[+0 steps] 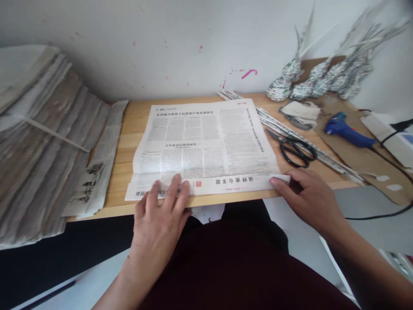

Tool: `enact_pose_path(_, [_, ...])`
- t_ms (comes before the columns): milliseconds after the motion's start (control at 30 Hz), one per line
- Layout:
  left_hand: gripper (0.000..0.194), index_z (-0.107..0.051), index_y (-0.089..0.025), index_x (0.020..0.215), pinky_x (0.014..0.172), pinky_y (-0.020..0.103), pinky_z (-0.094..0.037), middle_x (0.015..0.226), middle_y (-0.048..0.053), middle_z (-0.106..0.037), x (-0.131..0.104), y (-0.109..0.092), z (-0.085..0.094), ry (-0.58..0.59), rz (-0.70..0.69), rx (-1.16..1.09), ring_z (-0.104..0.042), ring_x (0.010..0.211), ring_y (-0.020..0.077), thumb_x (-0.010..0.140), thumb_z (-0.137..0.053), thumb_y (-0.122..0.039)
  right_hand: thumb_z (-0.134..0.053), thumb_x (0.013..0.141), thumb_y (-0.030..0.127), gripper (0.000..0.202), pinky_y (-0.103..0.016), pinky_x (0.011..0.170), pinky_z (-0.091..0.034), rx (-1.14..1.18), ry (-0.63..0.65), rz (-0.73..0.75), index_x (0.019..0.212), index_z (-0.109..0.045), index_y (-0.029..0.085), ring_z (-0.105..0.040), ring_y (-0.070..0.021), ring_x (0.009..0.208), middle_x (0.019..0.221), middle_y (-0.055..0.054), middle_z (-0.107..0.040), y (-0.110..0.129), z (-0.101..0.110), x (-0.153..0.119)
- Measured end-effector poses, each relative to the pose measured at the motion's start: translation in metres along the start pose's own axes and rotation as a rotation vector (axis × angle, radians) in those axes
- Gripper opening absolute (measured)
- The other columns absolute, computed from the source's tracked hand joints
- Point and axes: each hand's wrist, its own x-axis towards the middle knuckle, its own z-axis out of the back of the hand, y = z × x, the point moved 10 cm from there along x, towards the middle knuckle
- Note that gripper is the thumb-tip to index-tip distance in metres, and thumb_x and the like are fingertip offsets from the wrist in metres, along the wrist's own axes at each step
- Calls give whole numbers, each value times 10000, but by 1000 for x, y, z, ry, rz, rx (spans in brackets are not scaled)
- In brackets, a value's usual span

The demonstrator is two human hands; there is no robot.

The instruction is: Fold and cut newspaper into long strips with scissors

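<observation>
Head view: newspaper sheet [200,144] lies along the near edge of the wooden surface [132,125]. One folded strip [209,186] done; remainder flat, unfolded. Left hand [163,209] presses strip, fingers apart; right hand [303,187] pinches its right end.

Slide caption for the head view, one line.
Left hand and right hand on a newspaper sheet folded along its near edge, scissors beside it.

Our left hand [161,215] is resting on the folded newspaper [206,142] while our right hand [306,193] is pinching its near right corner.
</observation>
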Motion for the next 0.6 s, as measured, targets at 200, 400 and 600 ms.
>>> enact_pose_path(200, [802,-137,-290,1645,853,586,-549,1538,62,-534,5,-1,4,-23,14,3,-542,1252,465,976,-578,-340,-467,989,465,437,-356,689,-373,58,19,11,616,-460,236,-505,-206,704,659,-15,-513,0,-1,1])
enact_pose_path(400, [845,-94,-356,1636,819,606,-561,1524,94,-538,10,-3,2,7,17,-24,-526,1255,485,961,-602,-360,-559,944,473,354,-359,707,-404,57,-5,57,704,-592,214,-541,-218,738,704,-32,-584,4,2,1])
enact_pose_path(600, [871,-194,-324,1634,969,655,-515,1560,103,-496,7,-5,0,27,44,-37,-476,1327,495,911,-680,-333,-572,910,558,380,-418,780,-397,-78,205,180,727,-657,236,-605,-282,865,812,-55,-694,26,-11,14])
